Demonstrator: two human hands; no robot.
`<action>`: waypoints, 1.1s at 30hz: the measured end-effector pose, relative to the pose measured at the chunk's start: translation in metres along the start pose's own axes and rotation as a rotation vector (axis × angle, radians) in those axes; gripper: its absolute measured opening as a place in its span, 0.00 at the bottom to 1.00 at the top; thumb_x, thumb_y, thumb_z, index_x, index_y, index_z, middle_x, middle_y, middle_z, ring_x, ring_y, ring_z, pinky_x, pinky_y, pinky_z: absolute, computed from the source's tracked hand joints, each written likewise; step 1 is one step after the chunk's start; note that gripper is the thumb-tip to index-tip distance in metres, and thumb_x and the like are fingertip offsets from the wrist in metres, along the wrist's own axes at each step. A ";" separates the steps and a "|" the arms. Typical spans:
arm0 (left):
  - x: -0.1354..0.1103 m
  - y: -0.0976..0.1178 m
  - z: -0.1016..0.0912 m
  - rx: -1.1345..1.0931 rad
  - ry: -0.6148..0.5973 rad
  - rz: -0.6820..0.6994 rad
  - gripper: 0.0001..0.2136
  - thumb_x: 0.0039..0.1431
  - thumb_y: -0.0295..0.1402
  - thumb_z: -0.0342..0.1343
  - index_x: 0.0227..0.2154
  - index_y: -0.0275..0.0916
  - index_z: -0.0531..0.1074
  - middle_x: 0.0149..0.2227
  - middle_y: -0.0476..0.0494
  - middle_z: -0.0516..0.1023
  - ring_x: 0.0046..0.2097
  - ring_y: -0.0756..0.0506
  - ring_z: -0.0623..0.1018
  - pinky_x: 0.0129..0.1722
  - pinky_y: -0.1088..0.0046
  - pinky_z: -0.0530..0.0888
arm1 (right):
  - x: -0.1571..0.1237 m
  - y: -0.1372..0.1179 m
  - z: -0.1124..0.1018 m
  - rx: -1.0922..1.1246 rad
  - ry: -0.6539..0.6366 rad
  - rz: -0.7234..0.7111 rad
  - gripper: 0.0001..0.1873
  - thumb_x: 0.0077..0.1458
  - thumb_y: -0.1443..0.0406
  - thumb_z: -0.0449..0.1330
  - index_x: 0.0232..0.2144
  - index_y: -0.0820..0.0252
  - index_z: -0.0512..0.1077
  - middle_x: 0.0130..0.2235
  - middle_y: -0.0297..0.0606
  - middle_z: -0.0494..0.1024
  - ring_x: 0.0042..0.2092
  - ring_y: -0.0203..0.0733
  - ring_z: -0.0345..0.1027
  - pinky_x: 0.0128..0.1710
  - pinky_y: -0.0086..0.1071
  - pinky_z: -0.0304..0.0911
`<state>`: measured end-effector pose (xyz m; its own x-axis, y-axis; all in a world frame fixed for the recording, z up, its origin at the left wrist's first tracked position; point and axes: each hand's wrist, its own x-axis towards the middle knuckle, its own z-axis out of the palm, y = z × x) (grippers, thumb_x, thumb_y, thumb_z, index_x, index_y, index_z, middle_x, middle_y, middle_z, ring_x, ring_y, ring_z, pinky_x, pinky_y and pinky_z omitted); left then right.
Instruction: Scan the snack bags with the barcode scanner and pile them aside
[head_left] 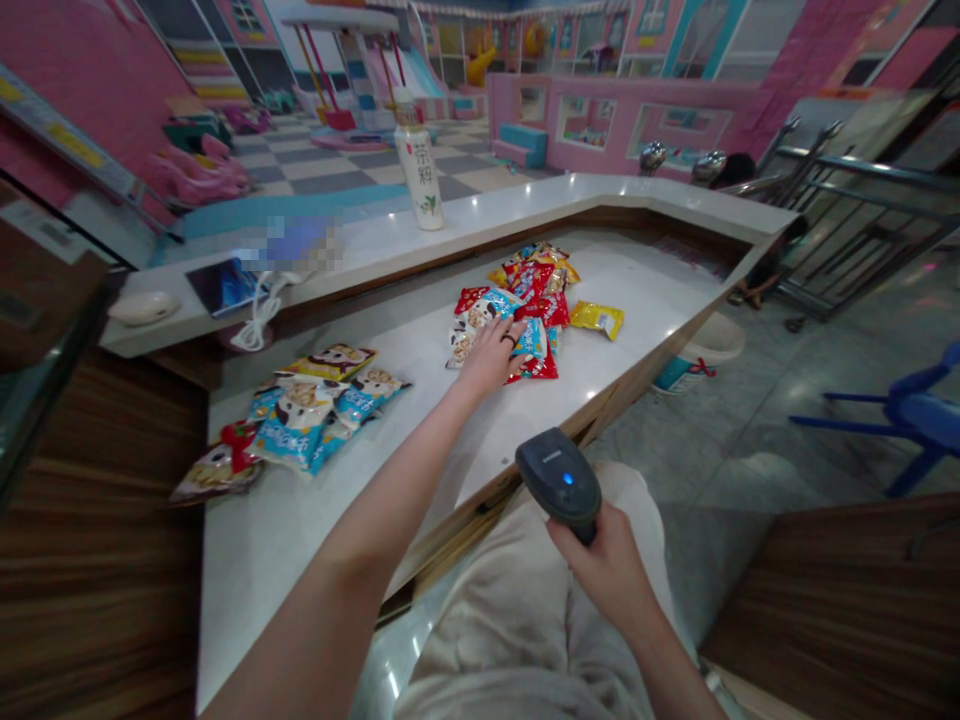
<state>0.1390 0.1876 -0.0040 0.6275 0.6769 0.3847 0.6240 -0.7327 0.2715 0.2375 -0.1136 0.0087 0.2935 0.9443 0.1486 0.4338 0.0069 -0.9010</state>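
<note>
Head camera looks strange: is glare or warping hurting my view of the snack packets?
Head view: wide-angle warping bends the white counter edges; small glare spots dot it, but the snack packets by the left hand stay clear; a pixelated patch hides something at the far ledge.

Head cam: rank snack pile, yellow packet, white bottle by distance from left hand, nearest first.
1. Snack pile: directly under the left hand.
2. Yellow packet: just right of the pile.
3. White bottle: farthest, on the raised counter ledge.

Snack pkts [529, 300] on counter [315, 570] (2nd pile [300, 415] further L), bottle [418, 180] on ledge [570, 200] behind, chair [907, 420] off to R.
</note>
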 end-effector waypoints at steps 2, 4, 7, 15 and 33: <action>-0.003 -0.003 -0.001 -0.048 0.022 0.013 0.28 0.65 0.41 0.55 0.65 0.36 0.64 0.68 0.29 0.61 0.71 0.34 0.57 0.69 0.52 0.54 | 0.000 0.000 0.000 -0.002 -0.005 0.006 0.04 0.51 0.65 0.60 0.28 0.60 0.73 0.26 0.33 0.78 0.30 0.42 0.72 0.30 0.28 0.65; -0.011 -0.004 -0.006 -0.131 0.061 0.016 0.26 0.65 0.42 0.55 0.63 0.37 0.66 0.67 0.31 0.63 0.69 0.35 0.60 0.69 0.53 0.54 | 0.001 -0.001 0.001 0.002 -0.014 0.004 0.05 0.51 0.64 0.60 0.28 0.60 0.73 0.26 0.34 0.78 0.30 0.42 0.72 0.31 0.28 0.65; -0.030 0.000 -0.015 -0.347 0.137 -0.033 0.26 0.64 0.44 0.56 0.61 0.38 0.68 0.64 0.33 0.68 0.66 0.37 0.66 0.68 0.55 0.57 | 0.002 -0.002 0.003 0.007 -0.027 0.003 0.05 0.51 0.64 0.59 0.28 0.60 0.73 0.27 0.34 0.78 0.30 0.43 0.73 0.31 0.29 0.65; -0.093 0.027 -0.025 -1.563 0.382 -0.669 0.20 0.66 0.47 0.53 0.51 0.38 0.75 0.49 0.41 0.81 0.50 0.42 0.80 0.57 0.62 0.73 | -0.001 -0.007 0.005 -0.011 -0.034 0.017 0.06 0.51 0.63 0.59 0.29 0.60 0.74 0.27 0.35 0.79 0.31 0.44 0.73 0.32 0.29 0.66; -0.127 0.036 -0.021 -1.964 0.252 -0.911 0.21 0.68 0.48 0.50 0.53 0.38 0.74 0.46 0.42 0.83 0.44 0.44 0.83 0.54 0.61 0.76 | -0.004 -0.012 0.020 0.050 -0.118 -0.001 0.10 0.51 0.66 0.60 0.36 0.62 0.77 0.31 0.36 0.81 0.34 0.45 0.75 0.36 0.30 0.68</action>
<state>0.0723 0.0735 -0.0246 0.3575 0.8827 -0.3052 -0.6113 0.4682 0.6381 0.2143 -0.1107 0.0111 0.1893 0.9765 0.1027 0.3901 0.0211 -0.9205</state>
